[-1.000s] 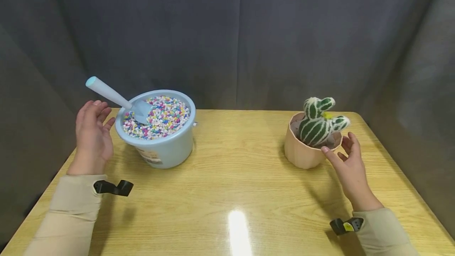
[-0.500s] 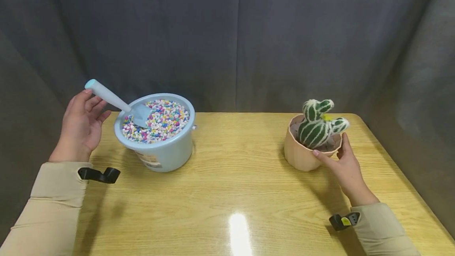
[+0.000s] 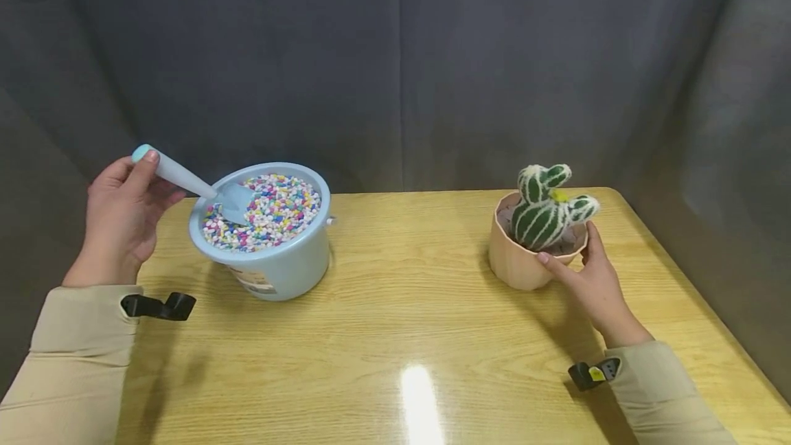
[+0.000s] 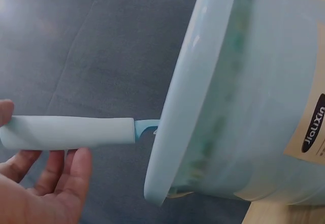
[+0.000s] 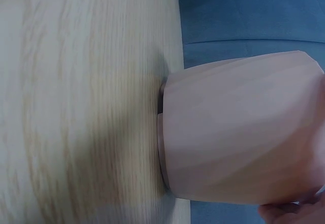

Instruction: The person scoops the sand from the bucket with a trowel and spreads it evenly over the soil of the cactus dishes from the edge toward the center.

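Observation:
On the left in the head view stands a light-blue bucket point(image 3: 290, 270) filled with small multicoloured pellets point(image 3: 281, 215). A pale-blue scoop point(image 3: 185, 176) leans over its rim, blade in the pellets. My left hand point(image 3: 117, 218) pinches the handle's end, thumb on top; in the left wrist view its fingers point(image 4: 76, 176) lie under the handle point(image 4: 71, 132). At the right, a peach flowerpot point(image 3: 519, 263) holds a green-and-white cactus point(image 3: 536, 225). My right hand point(image 3: 590, 287) grips the pot's near right side, thumb at the rim. The right wrist view shows the pot's wall point(image 5: 238, 132) close up.
Both containers stand on a light wooden table point(image 3: 383, 307), far apart near its back edge. Dark grey curtains point(image 3: 296, 67) hang behind and at both sides. A bright reflection point(image 3: 421, 404) lies on the tabletop near the front.
My left hand has moved from beside the bucket up and left to the scoop's handle and taken hold of it. My right hand has closed in on the flowerpot and gripped it.

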Motion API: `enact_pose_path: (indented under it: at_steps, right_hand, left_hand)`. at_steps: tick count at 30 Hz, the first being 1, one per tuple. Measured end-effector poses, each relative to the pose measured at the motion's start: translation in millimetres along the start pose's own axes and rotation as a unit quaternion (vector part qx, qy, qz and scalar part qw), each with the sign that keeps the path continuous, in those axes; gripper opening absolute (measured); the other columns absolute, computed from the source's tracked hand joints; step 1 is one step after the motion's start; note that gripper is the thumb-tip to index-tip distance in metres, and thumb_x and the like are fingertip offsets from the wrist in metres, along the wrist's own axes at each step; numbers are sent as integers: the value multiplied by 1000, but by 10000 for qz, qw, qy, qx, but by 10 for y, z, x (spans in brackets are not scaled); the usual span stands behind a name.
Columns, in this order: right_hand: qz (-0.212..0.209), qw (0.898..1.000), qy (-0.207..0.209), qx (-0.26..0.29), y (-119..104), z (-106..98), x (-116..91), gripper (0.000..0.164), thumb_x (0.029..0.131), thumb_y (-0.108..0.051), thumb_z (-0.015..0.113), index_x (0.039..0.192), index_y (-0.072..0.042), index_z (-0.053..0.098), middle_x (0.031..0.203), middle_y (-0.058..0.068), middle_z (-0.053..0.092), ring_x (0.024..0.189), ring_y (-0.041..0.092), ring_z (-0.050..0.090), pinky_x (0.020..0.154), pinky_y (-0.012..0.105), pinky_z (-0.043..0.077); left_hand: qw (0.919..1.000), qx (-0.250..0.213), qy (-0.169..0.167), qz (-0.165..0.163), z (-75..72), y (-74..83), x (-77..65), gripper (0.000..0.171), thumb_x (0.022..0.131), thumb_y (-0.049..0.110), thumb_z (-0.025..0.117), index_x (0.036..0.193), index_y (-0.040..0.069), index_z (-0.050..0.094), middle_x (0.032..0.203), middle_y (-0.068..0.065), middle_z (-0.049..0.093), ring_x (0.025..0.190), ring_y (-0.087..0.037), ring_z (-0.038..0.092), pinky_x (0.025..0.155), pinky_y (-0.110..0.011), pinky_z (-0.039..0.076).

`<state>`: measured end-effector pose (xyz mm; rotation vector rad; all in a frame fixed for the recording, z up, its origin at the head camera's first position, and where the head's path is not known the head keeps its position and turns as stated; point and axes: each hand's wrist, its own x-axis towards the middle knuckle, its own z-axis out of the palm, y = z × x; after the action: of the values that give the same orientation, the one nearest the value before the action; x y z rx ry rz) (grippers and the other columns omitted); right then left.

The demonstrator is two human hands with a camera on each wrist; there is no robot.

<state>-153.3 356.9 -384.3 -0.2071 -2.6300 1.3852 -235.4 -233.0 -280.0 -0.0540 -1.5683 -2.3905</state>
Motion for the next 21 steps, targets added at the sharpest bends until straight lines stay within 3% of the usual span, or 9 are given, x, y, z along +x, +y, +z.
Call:
enact_pose_path:
  at_steps: [4,9,13,21]
  right_hand:
    - [95,9999,-47,-80,-18,9,-6,110,98,-44,69,163,-7,-12,166,32,3,149,55,12,120,69,17]
    - [242,9995,-104,-156,-41,31,-17,111,99,-46,67,162,-7,-14,166,33,1,148,58,13,119,70,18]
    - [268,9994,-190,-136,-44,56,-17,111,99,-46,67,162,-7,-15,166,32,-1,148,58,12,119,70,18]
    - [68,9999,-77,-44,-9,16,-3,107,100,-44,66,164,-10,-13,167,31,3,149,57,13,119,70,18]
  left_hand:
    - [9979,573,243,172,50,-4,-9,22,100,22,70,116,9,65,108,-5,57,88,-11,63,71,-20,60]
    - [9982,449,303,245,87,-2,-2,19,103,21,64,118,9,61,112,-6,51,93,-13,60,71,-21,61]
    - [9975,419,536,210,70,5,-28,17,105,21,61,116,9,58,112,-6,49,93,-14,58,70,-21,62]
    - [9947,431,900,248,94,-48,-30,20,106,26,58,116,9,57,113,-7,49,94,-16,60,73,-23,62]
